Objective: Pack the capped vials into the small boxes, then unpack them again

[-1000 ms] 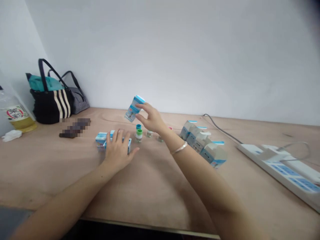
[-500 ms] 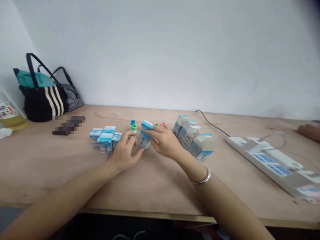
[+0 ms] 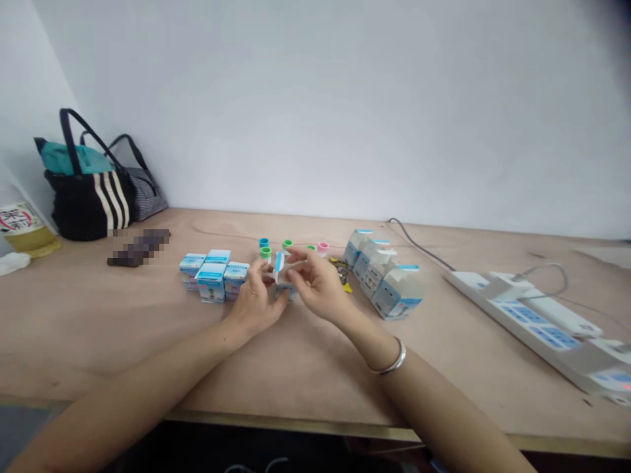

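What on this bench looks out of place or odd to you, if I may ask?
The blue-and-white cartons lined up on the right seem to have open, unfolded tops, unlike the closed boxes on the left.

The left hand (image 3: 255, 299) and right hand (image 3: 318, 282) grip a slim blue-and-white carton (image 3: 279, 268) mid-frame on a plywood workbench (image 3: 98, 328), small boxes (image 3: 211, 276) at left, opened cartons (image 3: 383, 276) at right.

Smooth matt paper cartons (image 3: 211, 284); glossy plastic caps (image 3: 265, 252); a lightly grained plywood tabletop (image 3: 89, 315); a shiny metal bangle (image 3: 393, 359); a smooth plastic power strip (image 3: 522, 312).
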`<state>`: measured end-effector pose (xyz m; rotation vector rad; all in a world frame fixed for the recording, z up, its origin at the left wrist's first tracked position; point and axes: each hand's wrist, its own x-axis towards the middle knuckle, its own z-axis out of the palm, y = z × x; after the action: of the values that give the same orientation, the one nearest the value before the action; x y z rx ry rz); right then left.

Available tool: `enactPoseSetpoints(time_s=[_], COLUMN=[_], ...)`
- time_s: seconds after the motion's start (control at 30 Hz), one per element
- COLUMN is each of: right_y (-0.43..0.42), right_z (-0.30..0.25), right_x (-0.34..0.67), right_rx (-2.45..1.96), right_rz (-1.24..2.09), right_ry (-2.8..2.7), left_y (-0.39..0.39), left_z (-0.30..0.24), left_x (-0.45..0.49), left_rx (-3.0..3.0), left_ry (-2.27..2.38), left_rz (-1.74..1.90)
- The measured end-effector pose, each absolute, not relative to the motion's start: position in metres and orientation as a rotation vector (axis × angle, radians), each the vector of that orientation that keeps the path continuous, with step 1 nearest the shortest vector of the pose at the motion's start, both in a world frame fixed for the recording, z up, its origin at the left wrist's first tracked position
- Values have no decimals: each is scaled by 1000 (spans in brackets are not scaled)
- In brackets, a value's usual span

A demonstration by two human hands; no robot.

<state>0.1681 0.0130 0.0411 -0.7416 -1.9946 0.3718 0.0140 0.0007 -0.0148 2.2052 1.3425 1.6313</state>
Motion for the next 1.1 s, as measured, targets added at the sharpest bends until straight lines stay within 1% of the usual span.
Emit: enactPoseSetpoints(time_s=[0.07, 0.13, 0.27, 0.33, 0.43, 0.57, 0.67, 0.73, 0.83, 0.97, 1.1], right_y=[20, 27, 40, 43, 41, 27, 17, 12, 9, 9, 14], right_z=[40, 38, 33, 31, 30, 30, 30, 29, 27, 25, 25], right_x=[173, 178, 181, 179, 174, 170, 168, 167, 166, 170, 178], right_rx=[-860, -952, -971, -973, -1035, -1118, -1149, -1158, -1171, -1196, -1154], right_rz=[273, 301, 743, 859, 801, 553, 393, 355, 359, 431, 705], right_ry=[-1908, -1870, -1825, -1804, -1794, -1811, -1777, -1769, -1768, -1743, -1729], left_y=[3, 3, -1, -5, -7, -6, -8, -9, -10, -6, -6], left_z=[-17, -18, -14, -10, -4, 0, 6, 12, 19, 19, 12], left_x=[13, 13, 11, 11, 9, 3, -1, -2, -4, -11, -17], left_rx=[2228, 2259, 2369, 2442, 2466, 2458, 2738, 2998, 3205, 3180, 3069], left_ry=[1276, 1247, 1182, 1172, 1212, 1281, 1225, 1148, 1119, 1115, 1064], left_rz=[1631, 1622, 1604, 1513, 1412, 1539, 1638, 1577, 1382, 1288, 1241])
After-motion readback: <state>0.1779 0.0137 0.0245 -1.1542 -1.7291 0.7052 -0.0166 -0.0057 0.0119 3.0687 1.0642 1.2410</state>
